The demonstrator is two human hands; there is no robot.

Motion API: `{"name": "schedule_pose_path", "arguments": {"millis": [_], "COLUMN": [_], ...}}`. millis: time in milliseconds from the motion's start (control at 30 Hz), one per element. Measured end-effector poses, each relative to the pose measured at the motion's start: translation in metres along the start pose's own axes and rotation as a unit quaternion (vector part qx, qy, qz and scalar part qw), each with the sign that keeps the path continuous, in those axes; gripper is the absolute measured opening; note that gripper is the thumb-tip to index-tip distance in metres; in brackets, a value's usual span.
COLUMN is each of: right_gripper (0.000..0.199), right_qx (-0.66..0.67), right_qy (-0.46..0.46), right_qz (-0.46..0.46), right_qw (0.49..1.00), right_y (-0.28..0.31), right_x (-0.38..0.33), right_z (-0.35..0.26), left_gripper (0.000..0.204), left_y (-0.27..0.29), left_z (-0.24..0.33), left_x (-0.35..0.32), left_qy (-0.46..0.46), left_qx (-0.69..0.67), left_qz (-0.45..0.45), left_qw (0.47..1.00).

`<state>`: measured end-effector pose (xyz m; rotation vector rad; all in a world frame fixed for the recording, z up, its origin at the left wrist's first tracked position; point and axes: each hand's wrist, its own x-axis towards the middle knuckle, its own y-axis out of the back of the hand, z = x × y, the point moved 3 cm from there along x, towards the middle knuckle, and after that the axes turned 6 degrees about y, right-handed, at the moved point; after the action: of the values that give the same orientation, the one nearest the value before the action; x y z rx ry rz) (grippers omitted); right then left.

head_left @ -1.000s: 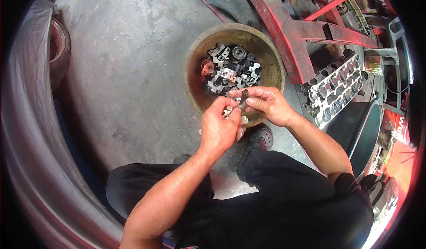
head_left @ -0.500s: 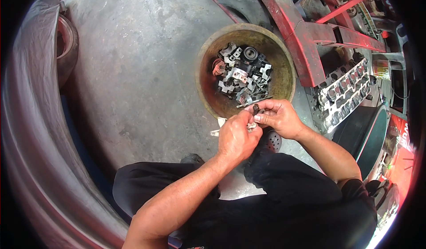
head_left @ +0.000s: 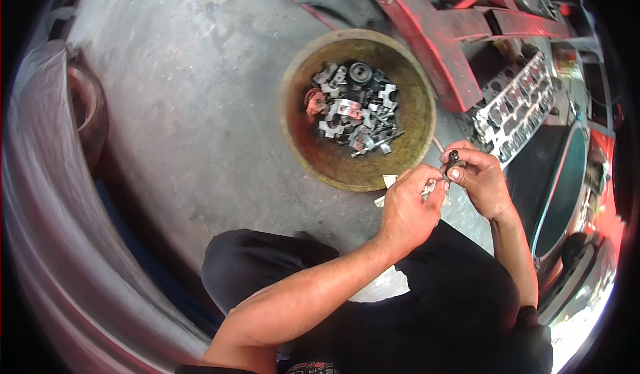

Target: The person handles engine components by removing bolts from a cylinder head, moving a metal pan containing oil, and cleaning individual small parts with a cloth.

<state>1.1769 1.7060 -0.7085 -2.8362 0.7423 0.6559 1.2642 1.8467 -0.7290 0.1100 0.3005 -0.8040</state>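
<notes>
My right hand (head_left: pixel 485 179) is closed, pinching a small dark bolt-like part (head_left: pixel 453 159) between thumb and fingers. Its exact kind is hard to make out. Against it, my left hand (head_left: pixel 410 204) is closed round a whitish rag (head_left: pixel 388 181), whose ends poke out past the fingers. Both hands meet just off the near right rim of a round, yellow-brown basin (head_left: pixel 291 131). Inside the basin lies a pile of metal engine parts (head_left: pixel 347 109): bearing caps, bolts and a round dark pulley-like piece (head_left: pixel 360 73).
A red steel frame (head_left: pixel 433 47) stands beyond the basin to the right. Next to it lies a cylinder head (head_left: pixel 513 104), with a dark oval-rimmed container (head_left: pixel 557 187) nearer me. Grey sheeting (head_left: pixel 40 194) and a wheel-like round part (head_left: pixel 87 111) are at the left.
Both hands have moved right, from over the basin's near edge to beside it, still holding the rag and dark part. The whole view has shifted somewhat.
</notes>
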Motion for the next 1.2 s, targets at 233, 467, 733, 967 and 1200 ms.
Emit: {"name": "schedule_pose_path", "arguments": {"millis": [233, 467, 733, 967, 1200], "right_gripper": [0.022, 0.019, 0.051, 0.057, 0.062], "right_qx": [-0.024, 0.102, 0.307, 0.35, 0.269], "right_qy": [-0.012, -0.041, -0.03, -0.04, -0.046], "right_qz": [0.168, 0.148, 0.073, 0.028, 0.093], "right_qw": [0.985, 0.983, 0.948, 0.935, 0.957], "right_y": [0.02, 0.028, 0.024, 0.037, 0.04], "right_x": [-0.017, -0.009, 0.005, -0.008, -0.014], "right_z": [-0.014, 0.003, 0.045, 0.035, 0.043], "left_gripper": [0.01, 0.014, 0.007, 0.003, 0.01], "left_y": [-0.031, -0.037, -0.032, -0.039, -0.036], "left_z": [0.014, 0.017, -0.024, -0.028, -0.028], "left_x": [0.024, 0.048, 0.07, 0.08, 0.078], "left_qy": [-0.087, -0.156, 0.114, 0.17, 0.209], "left_qx": [0.056, 0.145, 0.025, -0.05, -0.096], "left_qz": [-0.013, -0.091, -0.19, -0.286, -0.262], "left_qw": [0.995, 0.973, 0.975, 0.942, 0.937]}}
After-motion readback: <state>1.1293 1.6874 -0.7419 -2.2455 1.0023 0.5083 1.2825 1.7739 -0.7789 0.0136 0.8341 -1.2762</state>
